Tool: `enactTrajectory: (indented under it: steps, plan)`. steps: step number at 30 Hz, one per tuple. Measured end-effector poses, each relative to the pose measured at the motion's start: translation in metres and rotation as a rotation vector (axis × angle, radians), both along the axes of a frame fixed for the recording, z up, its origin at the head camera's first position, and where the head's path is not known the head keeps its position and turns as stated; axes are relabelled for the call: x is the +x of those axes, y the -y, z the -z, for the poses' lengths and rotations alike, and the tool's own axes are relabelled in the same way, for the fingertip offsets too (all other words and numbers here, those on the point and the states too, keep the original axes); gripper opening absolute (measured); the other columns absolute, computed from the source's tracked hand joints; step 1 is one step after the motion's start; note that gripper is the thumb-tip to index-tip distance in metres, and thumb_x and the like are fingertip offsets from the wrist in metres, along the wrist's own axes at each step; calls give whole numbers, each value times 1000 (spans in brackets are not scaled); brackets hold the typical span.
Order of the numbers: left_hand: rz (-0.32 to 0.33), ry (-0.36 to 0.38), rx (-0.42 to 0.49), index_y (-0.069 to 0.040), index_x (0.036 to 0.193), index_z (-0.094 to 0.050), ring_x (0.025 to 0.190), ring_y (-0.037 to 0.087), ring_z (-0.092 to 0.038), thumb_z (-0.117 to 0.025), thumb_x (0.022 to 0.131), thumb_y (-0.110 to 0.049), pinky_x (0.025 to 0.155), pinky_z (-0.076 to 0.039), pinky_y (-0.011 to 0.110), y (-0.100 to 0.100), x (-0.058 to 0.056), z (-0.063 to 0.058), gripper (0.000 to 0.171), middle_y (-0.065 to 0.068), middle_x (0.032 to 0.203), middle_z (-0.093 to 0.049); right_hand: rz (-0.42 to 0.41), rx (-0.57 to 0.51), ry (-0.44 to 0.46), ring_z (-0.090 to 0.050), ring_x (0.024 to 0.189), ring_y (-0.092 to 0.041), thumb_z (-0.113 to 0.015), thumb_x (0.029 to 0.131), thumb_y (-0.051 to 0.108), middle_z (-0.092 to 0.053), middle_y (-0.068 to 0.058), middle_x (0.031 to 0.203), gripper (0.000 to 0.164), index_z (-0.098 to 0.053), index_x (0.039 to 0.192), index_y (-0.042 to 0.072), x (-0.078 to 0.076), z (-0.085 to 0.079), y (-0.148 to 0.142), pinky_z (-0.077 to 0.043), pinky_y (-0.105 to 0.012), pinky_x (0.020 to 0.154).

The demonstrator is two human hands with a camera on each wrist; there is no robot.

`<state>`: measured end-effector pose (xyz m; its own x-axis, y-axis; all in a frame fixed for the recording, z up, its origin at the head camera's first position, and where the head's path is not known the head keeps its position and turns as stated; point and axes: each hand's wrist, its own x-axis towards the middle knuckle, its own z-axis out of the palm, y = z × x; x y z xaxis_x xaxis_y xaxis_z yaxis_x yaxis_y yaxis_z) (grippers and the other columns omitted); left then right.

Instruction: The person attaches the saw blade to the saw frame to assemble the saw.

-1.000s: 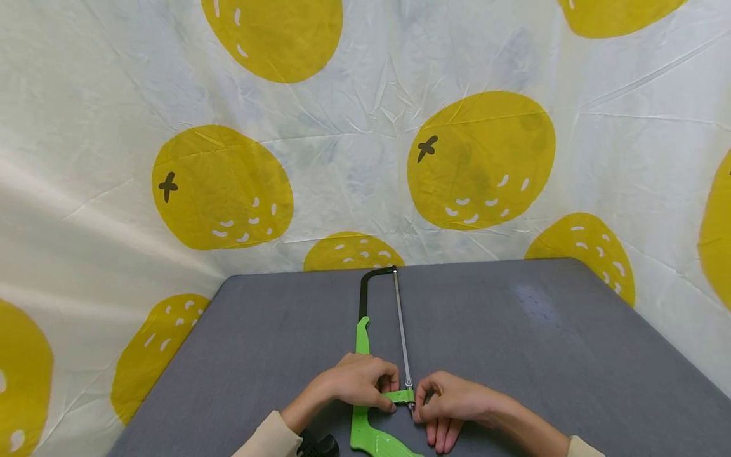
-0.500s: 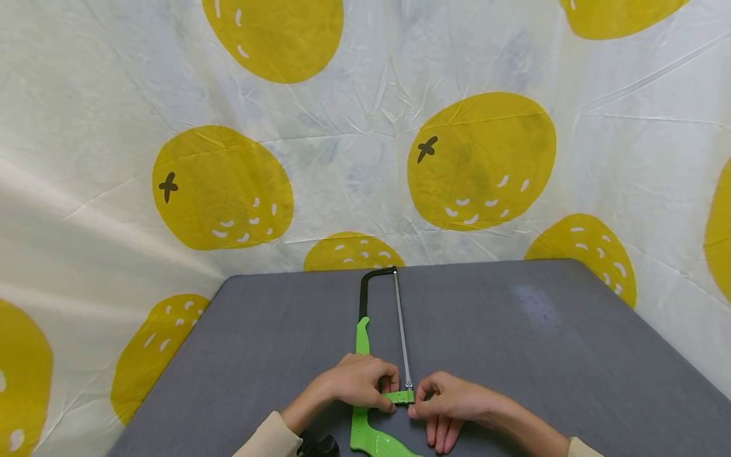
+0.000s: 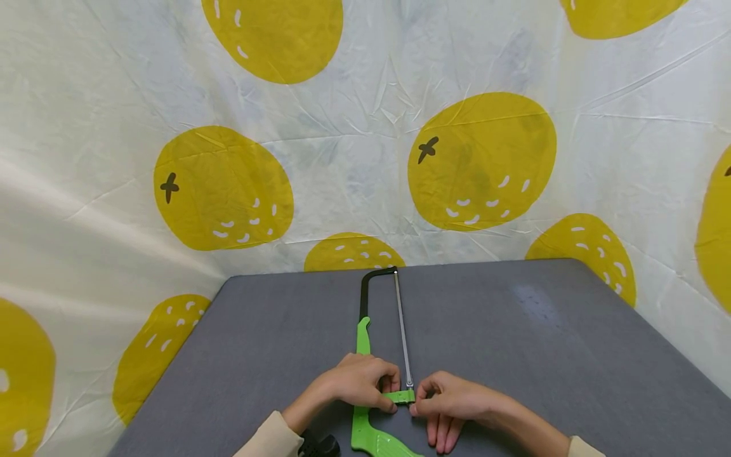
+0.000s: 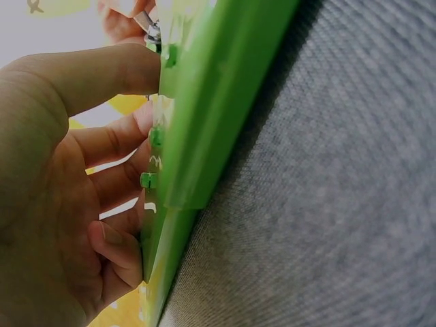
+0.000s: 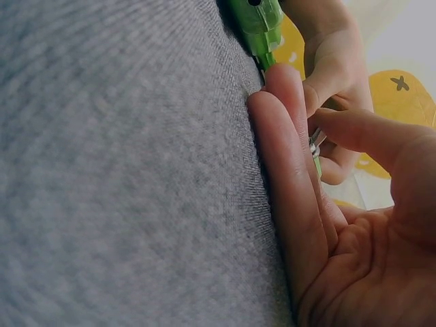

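A hacksaw [image 3: 363, 343] with a green handle and a black front frame lies flat on the grey table, its blade [image 3: 402, 324] on the right side. My left hand [image 3: 356, 379] lies over the frame, thumb and fingers gripping the green cross arm [image 3: 401, 397] at the blade's near end. Just right of that arm, my right hand [image 3: 451, 403] pinches the small metal tightening nut [image 5: 314, 146] between thumb and index finger. Fingertips mostly hide this nut in the head view. The right hand's other fingers [image 5: 289, 184] rest along the cloth.
Grey fabric covers the table [image 3: 514, 336]. A pale curtain [image 3: 354, 171] printed with yellow fruit hangs behind it and at both sides. Part of a black object [image 3: 320, 445] shows by the left wrist, at the bottom edge of the head view.
My right thumb has shifted slightly left and up over the metal nut, covering more of it. The left hand and the hacksaw have stayed in place.
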<state>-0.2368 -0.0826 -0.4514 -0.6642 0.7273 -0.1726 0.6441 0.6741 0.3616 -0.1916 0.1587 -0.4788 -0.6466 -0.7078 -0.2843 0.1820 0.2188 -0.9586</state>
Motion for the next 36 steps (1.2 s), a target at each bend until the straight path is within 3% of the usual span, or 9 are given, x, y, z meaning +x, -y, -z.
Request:
enactTrajectory:
  steps: [36]
  plan:
    - [8,-10,3,-34,87,-64,62,-4,-53,-82,85,-41,59,-42,21,0,-2,4,19,-23,74,-57,-9,7,2,-68,50,-7,-60,97,15,-70,-4,65,15,-63,100,0,0,1,-1,-55,-23,47]
